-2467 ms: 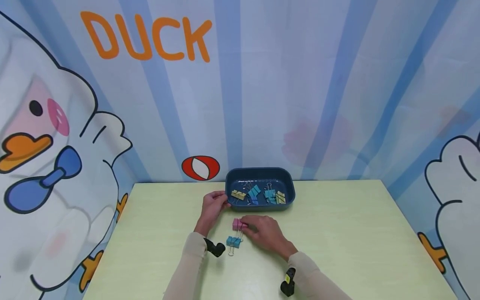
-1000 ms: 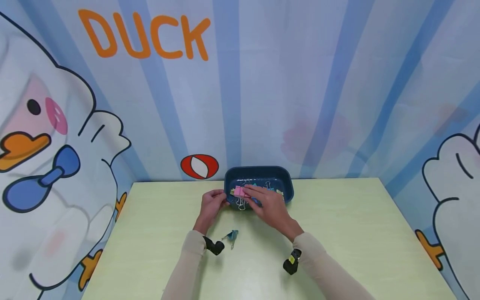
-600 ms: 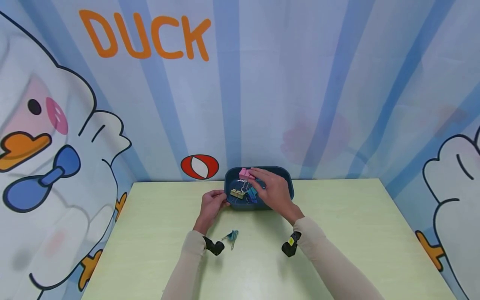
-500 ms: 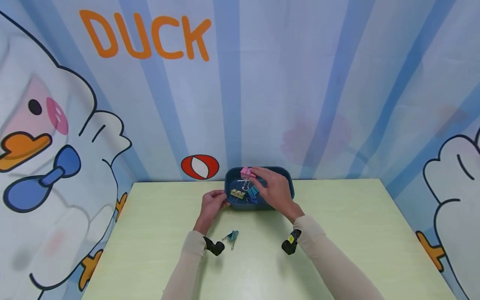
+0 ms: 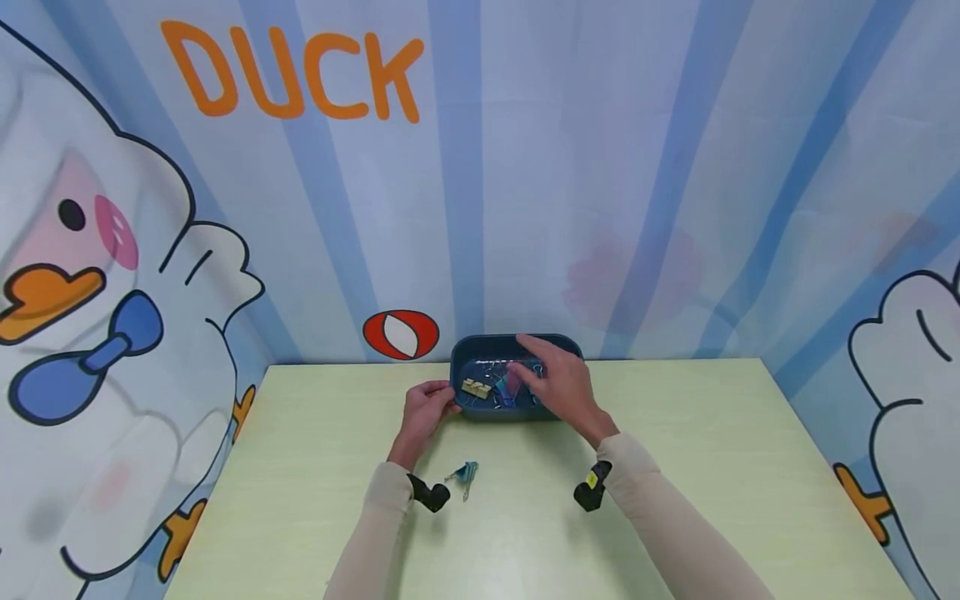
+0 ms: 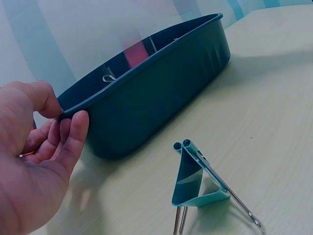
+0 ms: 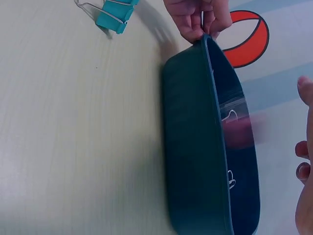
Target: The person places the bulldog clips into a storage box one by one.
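My left hand (image 5: 422, 421) pinches the left end of a dark blue tray (image 5: 510, 413), thumb and fingers on its rim. Over the tray, my right hand (image 5: 564, 385) has its thumb and fingers spread apart, holding nothing. A pink binder clip (image 7: 238, 132), blurred in the right wrist view, is in mid-air just below those fingers, at the tray's opening. Inside the tray lie a yellow binder clip (image 5: 476, 388) and blue ones (image 5: 504, 397); the right hand hides the tray's right part. A teal binder clip (image 6: 200, 183) stands on the table in front, near the left wrist.
The pale wooden table (image 5: 322, 483) reaches back to a printed curtain (image 5: 525, 167) right behind the tray. A black wrist camera (image 5: 430, 493) sits on the left wrist, close beside the teal clip; another camera (image 5: 592, 486) is on the right wrist.
My right hand carried the pink binder clip from the table to over the tray, then let it go and drew slightly right. The teal clip tipped into another position. The left hand stayed put.
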Demonstrator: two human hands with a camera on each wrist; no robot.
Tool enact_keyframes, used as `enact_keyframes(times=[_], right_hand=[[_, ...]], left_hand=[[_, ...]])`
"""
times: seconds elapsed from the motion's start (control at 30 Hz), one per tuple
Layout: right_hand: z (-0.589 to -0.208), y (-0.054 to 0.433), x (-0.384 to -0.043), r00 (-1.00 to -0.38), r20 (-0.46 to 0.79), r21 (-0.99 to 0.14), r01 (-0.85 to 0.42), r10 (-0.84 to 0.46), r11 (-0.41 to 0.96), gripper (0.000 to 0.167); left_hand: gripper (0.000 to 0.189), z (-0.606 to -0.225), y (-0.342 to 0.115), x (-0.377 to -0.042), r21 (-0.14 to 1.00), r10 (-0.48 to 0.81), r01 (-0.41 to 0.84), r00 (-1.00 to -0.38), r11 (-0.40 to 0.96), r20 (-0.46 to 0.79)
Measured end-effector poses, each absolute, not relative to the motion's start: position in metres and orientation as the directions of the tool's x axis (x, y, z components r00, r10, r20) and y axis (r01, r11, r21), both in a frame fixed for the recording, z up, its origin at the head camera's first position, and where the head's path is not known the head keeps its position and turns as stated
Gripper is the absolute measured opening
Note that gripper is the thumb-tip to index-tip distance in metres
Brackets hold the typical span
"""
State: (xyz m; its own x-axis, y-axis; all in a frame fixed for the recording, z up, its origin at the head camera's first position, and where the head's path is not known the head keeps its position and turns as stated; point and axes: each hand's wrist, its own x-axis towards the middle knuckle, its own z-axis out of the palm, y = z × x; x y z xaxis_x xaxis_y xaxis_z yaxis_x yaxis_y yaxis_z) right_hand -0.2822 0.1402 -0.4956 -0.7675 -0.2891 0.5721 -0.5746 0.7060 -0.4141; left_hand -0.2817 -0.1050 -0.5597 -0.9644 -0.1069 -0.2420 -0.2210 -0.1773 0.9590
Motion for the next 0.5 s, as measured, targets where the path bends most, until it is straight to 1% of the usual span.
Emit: enact_keyframes(times=[0.07, 0.17, 0.37, 0.5], right_hand=[[-0.497, 0.140, -0.280, -0.762, 0.568, -0.421, -0.594, -0.310, 0.686, 0.055], [-0.499, 0.136, -0.273, -0.750, 0.551, -0.427, -0.631, -0.367, 0.648, 0.059], [-0.509, 0.123, -0.254, -0.676, 0.505, -0.402, -0.735, -0.537, 0.546, 0.061], [-0.519, 0.113, -0.240, -0.659, 0.399, -0.427, -0.749, -0.638, 0.506, 0.063]], left_hand=[[0.032, -0.560, -0.105, -0.281, 0.959, -0.101, -0.217, -0.966, -0.182, -0.238], [0.033, -0.559, -0.105, -0.280, 0.961, -0.099, -0.212, -0.968, -0.176, -0.232], [0.031, -0.558, -0.104, -0.279, 0.967, -0.105, -0.200, -0.970, -0.160, -0.218], [0.032, -0.557, -0.104, -0.279, 0.969, -0.109, -0.196, -0.971, -0.152, -0.213]])
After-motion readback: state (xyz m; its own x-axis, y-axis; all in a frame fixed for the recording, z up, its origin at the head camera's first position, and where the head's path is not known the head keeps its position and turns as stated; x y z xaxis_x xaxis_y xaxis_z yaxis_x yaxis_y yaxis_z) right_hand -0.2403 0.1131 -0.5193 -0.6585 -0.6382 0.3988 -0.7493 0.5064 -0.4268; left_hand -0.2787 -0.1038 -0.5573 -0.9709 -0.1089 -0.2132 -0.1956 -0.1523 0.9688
